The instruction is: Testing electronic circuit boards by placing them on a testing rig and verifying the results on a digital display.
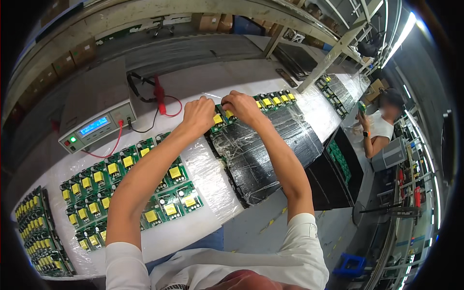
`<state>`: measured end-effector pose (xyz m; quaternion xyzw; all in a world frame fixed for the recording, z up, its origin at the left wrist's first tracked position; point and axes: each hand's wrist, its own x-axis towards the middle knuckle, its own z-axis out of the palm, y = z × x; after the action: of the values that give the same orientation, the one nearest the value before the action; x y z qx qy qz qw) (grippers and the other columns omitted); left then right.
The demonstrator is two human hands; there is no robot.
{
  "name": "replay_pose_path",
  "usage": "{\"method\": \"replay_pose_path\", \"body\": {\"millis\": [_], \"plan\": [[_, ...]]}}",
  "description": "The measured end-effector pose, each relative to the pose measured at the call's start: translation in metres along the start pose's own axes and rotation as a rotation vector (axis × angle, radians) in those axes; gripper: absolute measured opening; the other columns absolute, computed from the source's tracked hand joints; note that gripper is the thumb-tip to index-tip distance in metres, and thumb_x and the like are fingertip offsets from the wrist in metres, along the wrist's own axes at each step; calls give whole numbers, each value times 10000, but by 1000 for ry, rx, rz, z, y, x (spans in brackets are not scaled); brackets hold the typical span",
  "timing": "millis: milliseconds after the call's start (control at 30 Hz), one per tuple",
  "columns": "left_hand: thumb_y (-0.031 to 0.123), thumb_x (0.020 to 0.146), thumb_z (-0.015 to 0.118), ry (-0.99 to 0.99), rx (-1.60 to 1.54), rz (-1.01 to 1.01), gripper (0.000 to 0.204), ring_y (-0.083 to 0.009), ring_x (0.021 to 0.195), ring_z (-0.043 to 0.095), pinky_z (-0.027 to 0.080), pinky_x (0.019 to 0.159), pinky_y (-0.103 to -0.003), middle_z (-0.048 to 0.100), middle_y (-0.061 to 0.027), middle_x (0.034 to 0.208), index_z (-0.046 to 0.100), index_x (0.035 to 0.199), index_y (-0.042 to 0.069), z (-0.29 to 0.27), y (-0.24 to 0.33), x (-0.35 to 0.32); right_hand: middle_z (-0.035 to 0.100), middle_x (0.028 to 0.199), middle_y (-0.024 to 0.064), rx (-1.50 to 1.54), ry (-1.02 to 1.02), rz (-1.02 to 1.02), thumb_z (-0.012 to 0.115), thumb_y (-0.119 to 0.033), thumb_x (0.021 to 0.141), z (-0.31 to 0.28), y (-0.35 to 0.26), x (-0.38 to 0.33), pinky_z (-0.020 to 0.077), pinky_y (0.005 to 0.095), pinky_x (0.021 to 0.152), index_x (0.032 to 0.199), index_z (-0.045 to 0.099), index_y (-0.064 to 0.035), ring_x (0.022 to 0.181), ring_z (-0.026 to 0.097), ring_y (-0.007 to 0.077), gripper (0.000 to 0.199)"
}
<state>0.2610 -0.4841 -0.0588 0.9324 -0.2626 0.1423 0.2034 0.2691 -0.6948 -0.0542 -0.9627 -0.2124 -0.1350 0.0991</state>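
- The row of green circuit boards (277,100) is lying along the far edge of a black film-wrapped panel (266,154).
- The left hand (199,115) is bending its fingers at the row's left end; whether they are gripping anything, I cannot tell.
- The right hand (243,107) is reaching over the row just beside it, fingers curling down; its hold I cannot tell either.
- The step in hand is seemingly seating or adjusting boards here; the next move is probably calling for a light edge hold, sparing the yellow-topped parts.
- Leftward, more boards (113,168) are lying in rows on the white desk (209,176).
- Beyond them, a grey instrument (99,104) is showing a lit display.
- Rightward, a co-worker (381,126) is sitting or standing.
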Motion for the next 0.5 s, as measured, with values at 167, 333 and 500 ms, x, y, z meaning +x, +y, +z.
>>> {"method": "replay_pose_path", "body": {"millis": [167,333,500], "plan": [[182,866,749,-174,-3,-69,232,-435,785,707,548,714,-520,744,-206,975,763,884,-48,-3,4,12,724,975,66,14,-1,2,719,-276,924,-3,3,-2,552,446,756,1010,801,-136,849,714,360,184],[197,876,734,-109,-33,-80,256,-439,802,712,554,724,-516,752,-210,997,771,905,-55,7,6,11,725,978,67,-17,-16,14,722,-279,921,-10,-2,-6,552,442,762,1022,803,-133,855,718,360,196],[227,897,706,-100,-49,-95,282,-438,842,713,559,749,-517,752,-217,1010,771,930,-46,10,0,3,722,991,70,-1,39,4,736,-280,919,0,-3,-11,553,447,764,1030,795,-110,863,718,364,211]]}}
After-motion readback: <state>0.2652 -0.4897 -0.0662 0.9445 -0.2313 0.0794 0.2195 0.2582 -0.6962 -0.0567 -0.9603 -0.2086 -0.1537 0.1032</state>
